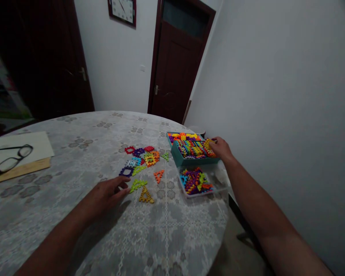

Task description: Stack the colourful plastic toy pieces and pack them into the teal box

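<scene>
My left hand (110, 193) rests low over the table with its thumb and fingers apart, holding nothing. Its fingertips are close to a lime green triangular building piece (138, 185); whether they touch it I cannot tell. A mustard yellow triangular piece (145, 195) and an orange triangular piece (158, 176) lie to the right of it. At the right, my right hand (222, 148) reaches to the far end of a teal box (186, 161) packed with colourful pieces. Its fingers are closed on a yellow building piece (209, 144) at the box's top right; the fingertips are partly hidden.
A clear plastic tray (195, 196) of loose pieces stands before the teal box near the table's right edge. Several square frame pieces, such as a purple one (126, 171), lie mid-table. Black glasses (10, 164) lie on papers (43, 143) at the left.
</scene>
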`<state>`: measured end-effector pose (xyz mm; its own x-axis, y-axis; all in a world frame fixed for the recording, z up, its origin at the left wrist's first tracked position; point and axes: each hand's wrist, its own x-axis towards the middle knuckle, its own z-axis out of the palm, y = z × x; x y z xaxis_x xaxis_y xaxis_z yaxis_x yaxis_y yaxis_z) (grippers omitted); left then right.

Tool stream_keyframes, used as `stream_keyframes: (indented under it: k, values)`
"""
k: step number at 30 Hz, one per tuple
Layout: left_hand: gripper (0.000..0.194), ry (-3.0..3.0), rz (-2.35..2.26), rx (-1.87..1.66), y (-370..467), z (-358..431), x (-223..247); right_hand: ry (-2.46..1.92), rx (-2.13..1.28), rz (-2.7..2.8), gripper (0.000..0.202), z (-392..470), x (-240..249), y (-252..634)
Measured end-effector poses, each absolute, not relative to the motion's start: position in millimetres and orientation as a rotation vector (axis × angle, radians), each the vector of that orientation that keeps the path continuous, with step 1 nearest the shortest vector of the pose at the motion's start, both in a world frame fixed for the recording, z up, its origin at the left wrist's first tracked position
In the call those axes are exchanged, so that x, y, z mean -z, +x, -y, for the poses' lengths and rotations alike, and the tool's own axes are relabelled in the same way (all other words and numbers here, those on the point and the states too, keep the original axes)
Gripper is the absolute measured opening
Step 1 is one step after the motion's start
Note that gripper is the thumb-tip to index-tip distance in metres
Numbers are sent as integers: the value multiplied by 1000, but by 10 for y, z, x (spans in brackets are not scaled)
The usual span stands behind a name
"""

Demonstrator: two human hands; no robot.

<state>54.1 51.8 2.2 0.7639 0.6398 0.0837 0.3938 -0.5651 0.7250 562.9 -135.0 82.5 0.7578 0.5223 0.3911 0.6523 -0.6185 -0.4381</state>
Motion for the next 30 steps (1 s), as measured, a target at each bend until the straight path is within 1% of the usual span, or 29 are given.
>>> stream_keyframes:
  k: [7, 16, 23, 25, 28, 30]
  values:
    - [61, 2278, -795, -411, 560, -573, 61, -2434, 157, 1138, 33, 1714, -823, 6005]
    - [62, 2297, -799, -397, 564, -612, 129, -2261, 17, 1511, 42, 1908, -710, 6051]
    - [56, 2291, -798, -398, 565, -596, 113, -2324, -1, 1571, 45, 1728, -650, 6147]
    - [57, 2296, -798, -394, 559, -607, 143, -2339, 25, 1572, 53, 1702, -631, 6160]
    - [61, 2301, -787, -374, 548, -628, 193, -2349, 74, 1575, 74, 1717, -598, 6148]
    - [61, 2302, -783, -379, 543, -635, 207, -2363, 94, 1580, 79, 1748, -575, 6121]
